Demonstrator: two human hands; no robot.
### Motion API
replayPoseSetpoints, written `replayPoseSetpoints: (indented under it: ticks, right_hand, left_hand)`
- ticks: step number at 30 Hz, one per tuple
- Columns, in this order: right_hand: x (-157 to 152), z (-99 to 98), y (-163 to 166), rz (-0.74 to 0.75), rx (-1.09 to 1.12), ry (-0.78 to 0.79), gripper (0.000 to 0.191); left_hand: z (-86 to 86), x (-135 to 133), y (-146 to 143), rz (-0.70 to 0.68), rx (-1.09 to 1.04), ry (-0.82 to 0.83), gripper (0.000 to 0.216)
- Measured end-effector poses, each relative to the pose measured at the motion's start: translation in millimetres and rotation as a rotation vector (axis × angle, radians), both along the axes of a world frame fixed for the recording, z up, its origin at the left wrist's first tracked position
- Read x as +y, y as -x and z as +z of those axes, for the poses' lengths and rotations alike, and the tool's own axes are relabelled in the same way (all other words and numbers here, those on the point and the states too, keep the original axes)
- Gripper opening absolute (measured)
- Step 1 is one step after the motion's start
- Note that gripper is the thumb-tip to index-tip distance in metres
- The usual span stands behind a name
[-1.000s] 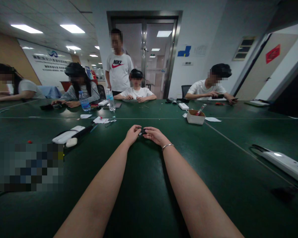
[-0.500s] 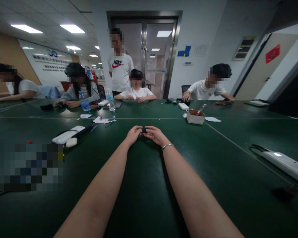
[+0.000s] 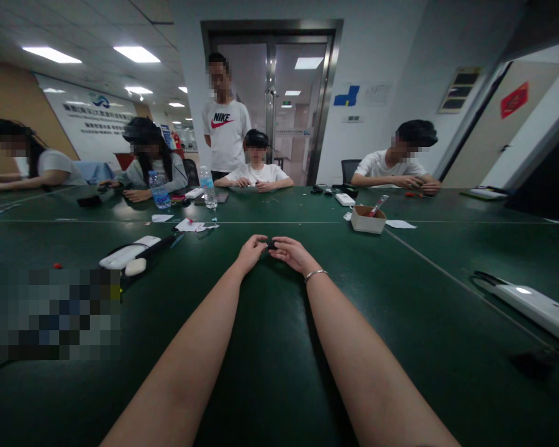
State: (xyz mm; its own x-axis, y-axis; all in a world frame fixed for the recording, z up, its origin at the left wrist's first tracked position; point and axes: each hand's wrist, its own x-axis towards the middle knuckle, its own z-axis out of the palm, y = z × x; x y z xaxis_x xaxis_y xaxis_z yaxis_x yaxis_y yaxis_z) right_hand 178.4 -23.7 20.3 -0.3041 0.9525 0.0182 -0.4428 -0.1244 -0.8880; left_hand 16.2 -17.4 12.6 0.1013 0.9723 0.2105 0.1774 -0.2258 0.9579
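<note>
My left hand [image 3: 251, 251] and my right hand [image 3: 292, 253] meet far out in front of me on the green table [image 3: 270, 360]. Between them is a small black thing [image 3: 271, 244]. My fingertips [image 3: 261, 239] pinch it from both sides, the left ones on its left end and the right ones on its right end. Both hands are curled and closed on it, not loose. It may rest on the table or sit just above it; I cannot tell which.

How far am I? The small black thing is in my fingers, so getting hold of it is done. It is too small and too dark for me to see if it is one piece or two, or if anything on it is open or shut. So I cannot say how much work on it is left. I think I am in the middle of fiddling with it, because both hands are on it.

A thin bracelet [image 3: 315, 274] is on my right wrist, just behind the fingers. Well past my fingers, to the right, stands a little cardboard box [image 3: 367, 220]. Far to the left of my fingers lies a white gadget [image 3: 129, 254]. Past them on the left are scraps of paper [image 3: 189, 225] and a water bottle [image 3: 207, 187]. Other people sit on the far side of the table.
</note>
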Motion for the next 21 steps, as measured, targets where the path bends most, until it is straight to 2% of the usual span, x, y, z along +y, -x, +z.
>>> replayPoseSetpoints:
  ticks: [21]
  right_hand:
    - [-2.7,3.8,0.8,-0.006,-0.016,0.017,0.016]
  left_hand:
    - [0.7,0.0,1.6,-0.123,-0.020,-0.043,0.028]
